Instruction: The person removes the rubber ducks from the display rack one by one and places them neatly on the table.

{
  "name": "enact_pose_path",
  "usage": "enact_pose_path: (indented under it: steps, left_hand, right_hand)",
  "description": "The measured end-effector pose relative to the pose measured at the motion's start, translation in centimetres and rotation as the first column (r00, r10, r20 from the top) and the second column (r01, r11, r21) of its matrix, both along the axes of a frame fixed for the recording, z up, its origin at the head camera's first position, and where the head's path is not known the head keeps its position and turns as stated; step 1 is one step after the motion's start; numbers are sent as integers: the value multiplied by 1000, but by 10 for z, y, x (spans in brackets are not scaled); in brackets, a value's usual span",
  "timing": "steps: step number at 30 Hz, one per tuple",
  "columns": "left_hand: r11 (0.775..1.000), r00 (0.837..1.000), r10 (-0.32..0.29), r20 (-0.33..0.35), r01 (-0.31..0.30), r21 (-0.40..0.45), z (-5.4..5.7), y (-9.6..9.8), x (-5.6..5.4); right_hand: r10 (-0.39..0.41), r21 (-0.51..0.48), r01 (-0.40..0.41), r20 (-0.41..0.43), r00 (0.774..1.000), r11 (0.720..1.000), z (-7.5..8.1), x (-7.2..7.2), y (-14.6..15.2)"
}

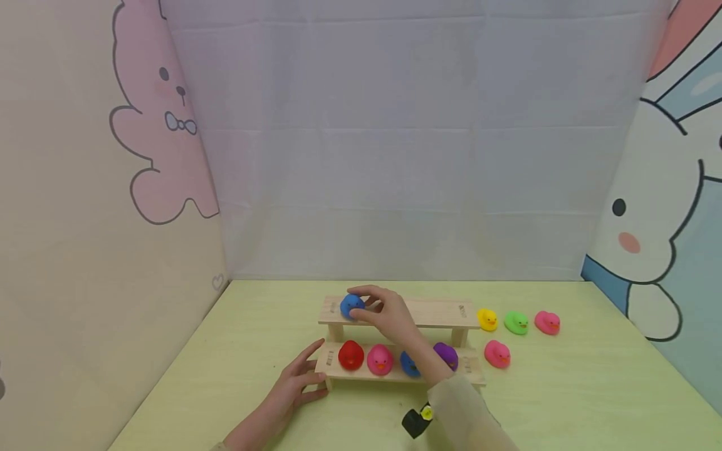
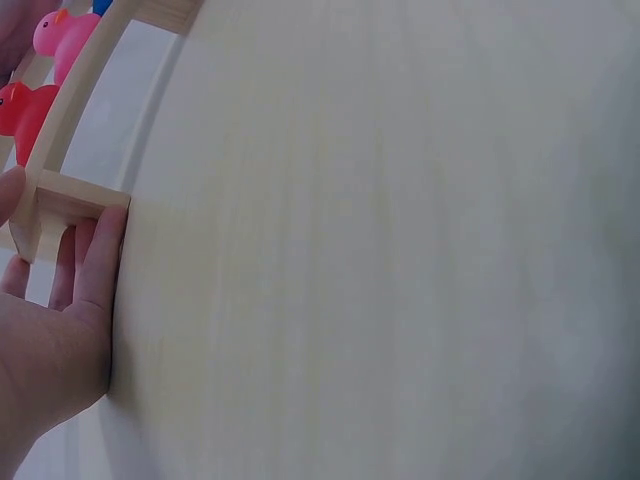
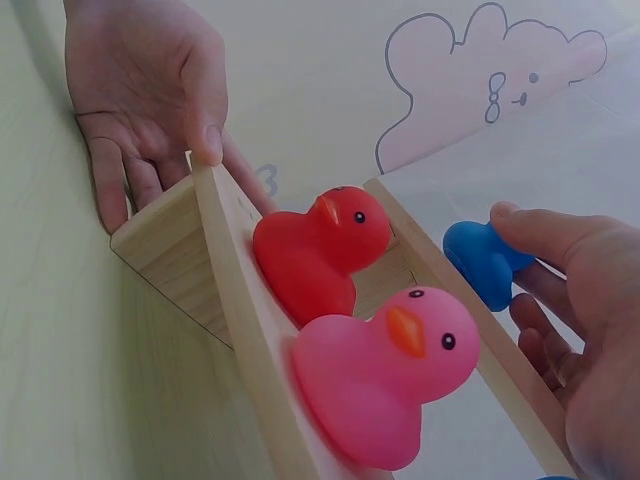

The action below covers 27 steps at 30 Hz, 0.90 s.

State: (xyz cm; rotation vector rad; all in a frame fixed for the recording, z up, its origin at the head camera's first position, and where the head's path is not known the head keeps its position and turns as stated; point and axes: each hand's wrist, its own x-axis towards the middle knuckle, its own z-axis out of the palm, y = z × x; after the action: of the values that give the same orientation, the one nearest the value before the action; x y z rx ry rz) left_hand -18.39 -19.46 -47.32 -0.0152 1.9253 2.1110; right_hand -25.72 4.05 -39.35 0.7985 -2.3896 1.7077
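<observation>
A two-step wooden stand (image 1: 434,310) is on the table in the head view. My right hand (image 1: 392,318) pinches a blue rubber duck (image 1: 351,305) between thumb and fingers at the left end of the upper step. My left hand (image 1: 294,381) grips the left end of the lower step, its thumb on the edge and its fingers against the end leg (image 2: 80,195). Along the lower step sit a red duck (image 1: 351,356), a pink duck (image 1: 380,360), a second blue duck (image 1: 410,364) and a purple duck (image 1: 446,356). My right forearm partly covers the last two.
Right of the stand, on the table, are a yellow duck (image 1: 487,319), a green duck (image 1: 516,322) and two pink ducks, one behind (image 1: 548,322) and one in front (image 1: 497,354). A small black object (image 1: 416,424) with a yellow part appears by my right sleeve.
</observation>
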Motion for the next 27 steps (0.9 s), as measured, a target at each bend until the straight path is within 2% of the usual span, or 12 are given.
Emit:
enact_pose_path:
  steps: [9,11,14,18,22,27]
  left_hand:
    - [1000,1000,10,5,-10,11,-1,-1,2]
    - [1000,1000,10,6,-10,11,0,-1,2]
    - [1000,1000,8,9,-8,14,-1,0,2]
    - [1000,1000,8,8,-9,18,-1,0,2]
    - [1000,1000,6,6,-6,14,-2,1,1]
    - [1000,1000,8,2,-8,10,-2,1,1]
  right_hand:
    - [-39,-98,37,-15,999,994,4,6,4]
    - [-35,-122,32,-22,999,992,8,11,7]
    - [-27,-144,22,-38,999,989,22,24,14]
    - [-27,-132,21,-50,998,991,40,40,26]
    - [-70,-111,59,-97,993,992,44,48,41]
    - [-136,-97,121,-170,976,988,39,51,62]
